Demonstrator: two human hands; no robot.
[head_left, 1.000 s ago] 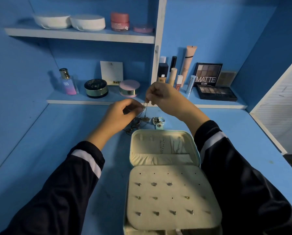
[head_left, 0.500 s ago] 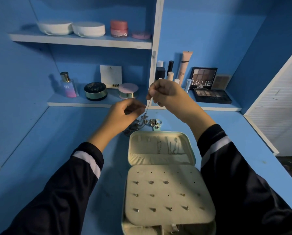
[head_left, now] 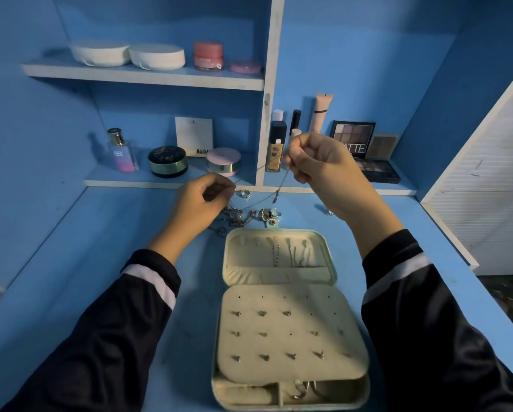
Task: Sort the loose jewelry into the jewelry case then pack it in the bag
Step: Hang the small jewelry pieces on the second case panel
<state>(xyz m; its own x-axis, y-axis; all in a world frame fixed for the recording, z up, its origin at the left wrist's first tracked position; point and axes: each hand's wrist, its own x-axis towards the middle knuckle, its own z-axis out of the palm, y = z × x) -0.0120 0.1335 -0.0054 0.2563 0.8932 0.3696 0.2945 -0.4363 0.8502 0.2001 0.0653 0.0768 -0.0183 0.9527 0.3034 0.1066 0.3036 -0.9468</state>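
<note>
A thin chain necklace (head_left: 274, 195) with a small pendant hangs stretched between both hands above the blue table. My left hand (head_left: 200, 200) pinches one end and my right hand (head_left: 317, 165), held higher, pinches the other. Under them lies a pile of loose jewelry (head_left: 243, 217) with rings and chains. The cream jewelry case (head_left: 279, 391) lies open in front of me; several chains hang in its lid and several stud earrings sit on its pad. No bag is in view.
One ring (head_left: 244, 193) lies behind the pile and another small piece (head_left: 328, 211) by my right wrist. The low shelf (head_left: 115, 182) holds a perfume bottle (head_left: 121, 151), jars, foundation and eyeshadow palettes (head_left: 377, 171). A white slatted panel (head_left: 487, 188) stands at the right.
My hands have drawn apart, the right one rising and moving right, so the necklace is lifted off the pile and stretched out.
</note>
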